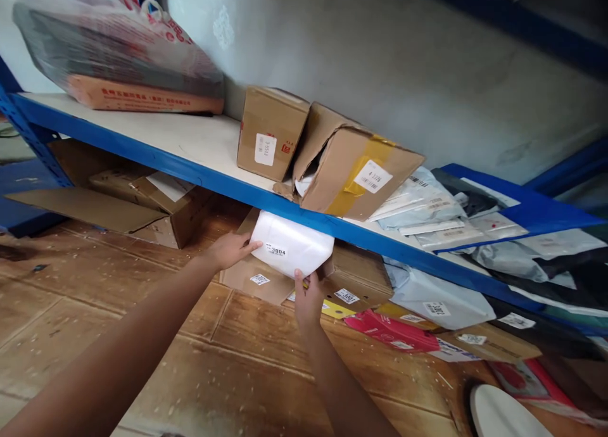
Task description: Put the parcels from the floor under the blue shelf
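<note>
Both my hands hold a white soft parcel [293, 244] with a label reading 3004, just under the blue shelf edge [199, 171]. My left hand [229, 249] grips its left end, fingers against the label side. My right hand [308, 299] holds its lower right edge from below, thumb up on the front. Behind the parcel, cardboard boxes [354, 278] with labels sit on the floor under the shelf.
On the shelf stand two labelled cardboard boxes [270, 133] [354, 174], a bagged package [118, 50] at left and several grey mailer bags [437, 212] at right. Below lie open cartons [137, 202], red and grey mailers [394, 332] and a white disc [508, 415] on the wooden floor.
</note>
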Available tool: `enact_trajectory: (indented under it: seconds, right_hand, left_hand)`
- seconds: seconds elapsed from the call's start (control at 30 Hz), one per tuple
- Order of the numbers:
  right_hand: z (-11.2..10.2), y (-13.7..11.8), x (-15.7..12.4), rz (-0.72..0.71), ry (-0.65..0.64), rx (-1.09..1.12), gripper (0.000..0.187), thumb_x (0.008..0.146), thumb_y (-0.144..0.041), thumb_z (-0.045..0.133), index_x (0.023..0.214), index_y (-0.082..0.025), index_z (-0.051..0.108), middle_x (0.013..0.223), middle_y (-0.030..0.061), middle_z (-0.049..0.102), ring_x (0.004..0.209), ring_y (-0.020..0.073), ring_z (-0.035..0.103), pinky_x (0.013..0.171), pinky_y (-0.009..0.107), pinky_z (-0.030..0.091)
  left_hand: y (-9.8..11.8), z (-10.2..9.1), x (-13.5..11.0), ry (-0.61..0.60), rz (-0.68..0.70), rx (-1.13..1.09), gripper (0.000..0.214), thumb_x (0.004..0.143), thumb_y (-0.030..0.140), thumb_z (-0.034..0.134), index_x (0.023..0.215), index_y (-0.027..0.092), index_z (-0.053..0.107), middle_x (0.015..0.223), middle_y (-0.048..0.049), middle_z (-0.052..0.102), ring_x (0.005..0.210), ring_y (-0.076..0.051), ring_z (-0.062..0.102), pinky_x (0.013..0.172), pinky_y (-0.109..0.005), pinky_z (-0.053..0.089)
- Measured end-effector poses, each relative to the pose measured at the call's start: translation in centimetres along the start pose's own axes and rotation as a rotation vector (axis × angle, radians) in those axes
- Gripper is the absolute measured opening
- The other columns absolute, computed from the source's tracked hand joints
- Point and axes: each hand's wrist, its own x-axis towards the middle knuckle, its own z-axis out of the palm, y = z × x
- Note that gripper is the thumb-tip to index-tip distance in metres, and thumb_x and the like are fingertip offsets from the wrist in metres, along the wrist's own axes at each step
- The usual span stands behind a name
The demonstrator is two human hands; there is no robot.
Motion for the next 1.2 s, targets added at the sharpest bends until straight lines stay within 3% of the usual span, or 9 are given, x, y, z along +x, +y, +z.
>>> enact_trajectory:
  seconds: [0.23, 0.33, 0.43, 0.53, 0.63, 0.93, 1.03, 1.1, 1.2]
  right_hand:
    - [-0.3, 1.2, -2.1, 0.196, 0.109, 0.219, 0.091, 0.065, -0.061, 0.064, 0.135, -0.008, 0.043, 0.104, 0.0177, 0.071, 0.099, 0.0270, 0.067, 0.091, 0.042, 0.052]
    - [-1.7, 1.3, -2.5, 0.172, 0.149, 0.183, 0.076, 0.065, -0.058, 0.063, 0.123, -0.010, 0.052, 0.100, 0.0162, 0.070, 0.092, 0.0253, 0.066, 0.081, 0.040, 0.055]
    - [-3.8, -0.4, -0.5, 0.053, 0.326, 0.205, 0.066, 0.066, -0.052, 0.066, 0.118, -0.014, 0.050, 0.115, 0.0191, 0.063, 0.101, 0.0250, 0.063, 0.086, 0.041, 0.054]
    - [-5.6, -3.2, 3.1, -0.049, 0.268, 0.350, 0.082, 0.062, -0.049, 0.068, 0.130, -0.014, 0.040, 0.140, 0.0218, 0.047, 0.126, 0.0262, 0.050, 0.106, 0.045, 0.042]
    - [-6.5, -5.0, 5.2, 0.038, 0.111, 0.419, 0.076, 0.055, -0.047, 0.069, 0.120, -0.012, 0.051, 0.131, 0.0192, 0.057, 0.121, 0.0290, 0.054, 0.108, 0.048, 0.039]
    - [-6.3, -4.1, 2.8, 0.128, 0.174, 0.507, 0.053, 0.057, -0.044, 0.071, 0.100, -0.017, 0.056, 0.106, 0.0090, 0.067, 0.108, 0.0259, 0.060, 0.101, 0.047, 0.044]
    - [-6.2, -2.1, 1.4, 0.004, 0.255, 0.446, 0.054, 0.068, -0.047, 0.066, 0.111, -0.018, 0.052, 0.119, 0.0125, 0.061, 0.112, 0.0245, 0.058, 0.101, 0.047, 0.045]
    - [-7.1, 0.3, -1.4, -0.099, 0.259, 0.300, 0.050, 0.073, -0.047, 0.066, 0.114, -0.022, 0.052, 0.121, 0.0108, 0.059, 0.107, 0.0222, 0.059, 0.094, 0.043, 0.049]
    - [-10.6, 3.6, -7.7, 0.055, 0.028, 0.034, 0.035, 0.078, -0.052, 0.064, 0.096, -0.022, 0.064, 0.097, 0.0055, 0.067, 0.088, 0.0190, 0.063, 0.079, 0.037, 0.053]
  left_hand:
    - [3.1, 2.7, -1.3, -0.053, 0.039, -0.024, 0.078, 0.079, 0.062, 0.047, 0.139, 0.013, 0.040, 0.114, -0.0216, 0.068, 0.108, -0.039, 0.061, 0.086, -0.046, 0.049]
    - [2.7, 4.0, -0.5, -0.012, 0.038, -0.068, 0.077, 0.084, 0.052, 0.045, 0.147, 0.010, 0.027, 0.139, -0.0239, 0.051, 0.126, -0.037, 0.051, 0.099, -0.048, 0.044]
    - [1.4, 4.5, 0.8, 0.013, 0.104, -0.185, 0.083, 0.078, 0.044, 0.058, 0.148, 0.011, 0.028, 0.155, -0.0175, 0.032, 0.140, -0.026, 0.036, 0.113, -0.036, 0.032]
    - [1.0, 3.9, 1.5, 0.000, 0.108, -0.239, 0.085, 0.070, 0.040, 0.068, 0.145, 0.014, 0.036, 0.147, -0.0136, 0.047, 0.133, -0.026, 0.046, 0.108, -0.033, 0.037]
    - [1.5, 3.1, 1.5, -0.016, 0.054, -0.173, 0.078, 0.069, 0.038, 0.068, 0.140, 0.015, 0.045, 0.132, -0.0141, 0.061, 0.116, -0.031, 0.059, 0.095, -0.037, 0.047]
    - [1.5, 2.9, 1.8, -0.070, 0.052, -0.201, 0.050, 0.064, 0.031, 0.070, 0.112, 0.019, 0.064, 0.110, -0.0077, 0.073, 0.094, -0.027, 0.067, 0.080, -0.033, 0.051]
    - [1.3, 4.6, 0.4, 0.053, 0.057, -0.203, 0.048, 0.074, 0.034, 0.063, 0.119, 0.018, 0.060, 0.123, -0.0111, 0.067, 0.110, -0.029, 0.062, 0.094, -0.038, 0.049]
    - [2.1, 6.4, -2.0, 0.291, 0.068, -0.213, 0.047, 0.083, 0.034, 0.055, 0.126, 0.016, 0.055, 0.133, -0.0144, 0.060, 0.128, -0.028, 0.051, 0.108, -0.042, 0.041]
    - [4.9, 9.7, -7.1, 0.602, 0.116, -0.278, 0.049, 0.088, 0.038, 0.053, 0.132, 0.019, 0.050, 0.137, -0.0144, 0.056, 0.132, -0.024, 0.046, 0.110, -0.044, 0.040]
